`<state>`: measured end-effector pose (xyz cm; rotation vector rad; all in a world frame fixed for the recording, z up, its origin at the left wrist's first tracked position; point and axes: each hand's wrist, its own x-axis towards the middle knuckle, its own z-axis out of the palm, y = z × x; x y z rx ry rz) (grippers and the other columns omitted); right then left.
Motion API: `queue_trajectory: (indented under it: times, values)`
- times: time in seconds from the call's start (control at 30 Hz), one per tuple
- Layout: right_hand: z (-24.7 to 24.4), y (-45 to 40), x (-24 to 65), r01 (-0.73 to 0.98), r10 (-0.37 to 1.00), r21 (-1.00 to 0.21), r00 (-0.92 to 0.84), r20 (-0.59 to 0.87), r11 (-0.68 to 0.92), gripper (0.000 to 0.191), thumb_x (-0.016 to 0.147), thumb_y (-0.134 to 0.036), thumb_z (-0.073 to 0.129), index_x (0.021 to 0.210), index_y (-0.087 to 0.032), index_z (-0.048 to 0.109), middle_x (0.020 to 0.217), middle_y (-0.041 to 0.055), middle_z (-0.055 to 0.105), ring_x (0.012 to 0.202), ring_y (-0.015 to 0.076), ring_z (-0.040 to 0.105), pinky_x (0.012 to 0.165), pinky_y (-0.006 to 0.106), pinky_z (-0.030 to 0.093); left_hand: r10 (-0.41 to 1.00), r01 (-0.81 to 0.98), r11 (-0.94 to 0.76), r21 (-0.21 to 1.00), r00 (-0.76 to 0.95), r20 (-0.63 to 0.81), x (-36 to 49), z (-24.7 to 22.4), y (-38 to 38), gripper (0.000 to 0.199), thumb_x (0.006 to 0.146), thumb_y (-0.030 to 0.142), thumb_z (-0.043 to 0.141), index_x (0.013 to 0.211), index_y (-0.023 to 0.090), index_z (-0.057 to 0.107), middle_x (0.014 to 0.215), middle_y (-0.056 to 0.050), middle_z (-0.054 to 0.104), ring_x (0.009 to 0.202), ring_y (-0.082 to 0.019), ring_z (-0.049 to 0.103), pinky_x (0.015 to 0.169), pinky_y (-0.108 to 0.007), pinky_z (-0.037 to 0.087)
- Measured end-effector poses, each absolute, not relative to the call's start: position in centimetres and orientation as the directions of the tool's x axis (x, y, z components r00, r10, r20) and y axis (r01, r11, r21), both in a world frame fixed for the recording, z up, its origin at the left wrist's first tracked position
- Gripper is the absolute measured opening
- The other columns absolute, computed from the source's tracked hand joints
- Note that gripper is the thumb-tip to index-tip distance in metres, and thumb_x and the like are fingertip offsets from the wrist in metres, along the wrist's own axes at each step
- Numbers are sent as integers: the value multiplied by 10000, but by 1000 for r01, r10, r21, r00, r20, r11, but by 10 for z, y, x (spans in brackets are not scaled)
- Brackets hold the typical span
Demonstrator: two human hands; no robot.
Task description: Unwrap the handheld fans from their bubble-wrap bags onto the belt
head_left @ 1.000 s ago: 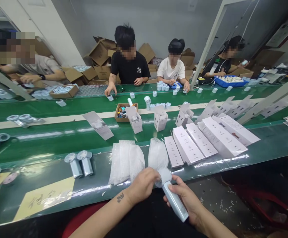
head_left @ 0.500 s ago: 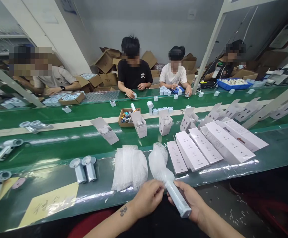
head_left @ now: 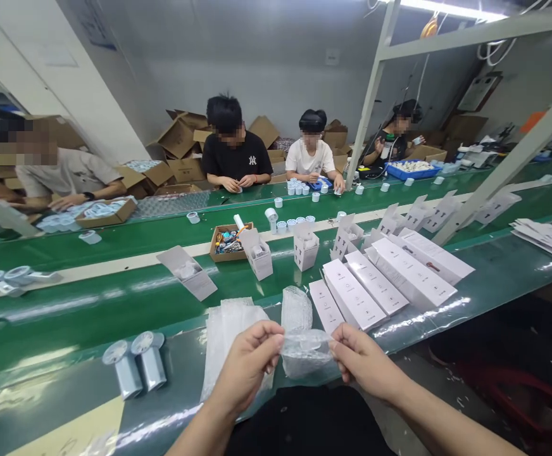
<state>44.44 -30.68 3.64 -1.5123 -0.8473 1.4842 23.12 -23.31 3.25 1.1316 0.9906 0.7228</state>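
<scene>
My left hand [head_left: 257,351] pinches one corner of the mouth of a clear bubble-wrap bag [head_left: 297,310]. On the other side, my right hand [head_left: 359,354] pinches the opposite corner, so the mouth is stretched flat between them. The bag bulges above my hands; what lies inside is blurred by the plastic. Left of it, partly behind my left hand, lies a stack of flat bubble-wrap bags [head_left: 226,326]. Farther left lie two pale-blue hair-dryer-shaped devices [head_left: 128,373] with round heads and thick handles.
White printed boxes [head_left: 352,294] lie in a row right of the bag. Open boxes [head_left: 306,247] stand on the green belt behind, near a carton of small parts [head_left: 219,247]. Several co-workers sit across the line. A slanted metal post [head_left: 499,161] rises at right.
The pale-blue handle that stuck out of the bag no longer shows. Both hands have left it and now stretch the bag's mouth. The view has shifted right and up.
</scene>
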Motion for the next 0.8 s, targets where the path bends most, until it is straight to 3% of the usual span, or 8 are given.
queue_trajectory:
  times: [0.1, 0.17, 0.23, 0.33, 0.43, 0.57, 0.67, 0.8]
  values:
    - [60, -286, 426, -177, 926, -909, -50, -374, -377, 315, 754, -493, 626, 764, -217, 474, 536, -84, 490, 522, 101, 525, 586, 249, 446, 884, 58, -78, 995, 466, 42, 216, 29, -222, 1046, 448, 490, 912, 1369, 272, 467, 1252, -127, 585, 1113, -299, 574, 863, -373, 511]
    - [68, -268, 412, -58, 924, -930, -153, -350, -362, 291, 808, -511, 516, 800, -227, 453, 528, -82, 459, 531, 125, 538, 578, 268, 460, 850, 178, -239, 954, 513, 117, 219, 25, -219, 1158, 406, 430, 940, 1429, 301, 411, 1408, -141, 496, 1264, -349, 484, 982, -439, 465]
    - [74, -247, 410, 182, 919, -939, -220, -327, -290, 307, 857, -519, 445, 817, -220, 499, 577, -40, 526, 588, 159, 575, 590, 297, 475, 855, 258, -278, 925, 505, 116, 226, 22, -218, 767, 618, 450, 837, 1312, 282, 557, 1298, -120, 603, 1174, -313, 566, 970, -427, 477]
    - [77, -210, 434, 571, 962, -801, -71, -264, -178, 310, 856, -501, 554, 927, -209, 632, 927, 84, 674, 957, 257, 604, 858, 405, 453, 922, 291, -204, 935, 377, 84, 225, 22, -213, 303, 810, 479, 648, 961, 226, 718, 964, -73, 719, 905, -244, 657, 835, -342, 527]
    - [65, -174, 466, 848, 957, -452, 201, -207, -276, 581, 690, -316, 784, 1219, -210, 568, 1289, 201, 548, 1271, 395, 391, 1014, 566, 277, 995, 208, -29, 978, 102, 8, 203, 25, -200, 364, 734, 550, 706, 803, 192, 698, 762, -30, 692, 737, -202, 639, 665, -274, 526]
    - [44, -147, 480, 914, 914, -179, 316, -255, -365, 731, 524, -52, 808, 1207, -142, 563, 1316, 296, 468, 1231, 469, 385, 920, 584, 322, 959, -127, 197, 972, -180, -218, 163, 30, -185, 538, 484, 559, 866, 778, 172, 635, 584, 52, 579, 489, -99, 500, 398, -180, 407]
    - [52, -148, 480, 930, 904, -101, 310, -295, -352, 712, 485, -29, 792, 1150, -148, 567, 1201, 255, 521, 1141, 455, 447, 840, 539, 390, 899, -362, 265, 894, -242, -365, 141, 36, -181, 571, 367, 440, 931, 743, 164, 601, 545, 92, 514, 400, -35, 357, 275, -123, 252]
    - [73, -164, 464, 969, 970, -197, 102, -219, -147, 700, 567, -121, 747, 1209, -209, 482, 1174, 152, 481, 1119, 353, 443, 856, 450, 428, 884, -549, 205, 810, -251, -394, 133, 50, -185, 553, 357, 200, 918, 818, 174, 612, 705, 70, 624, 462, -30, 453, 298, -92, 308]
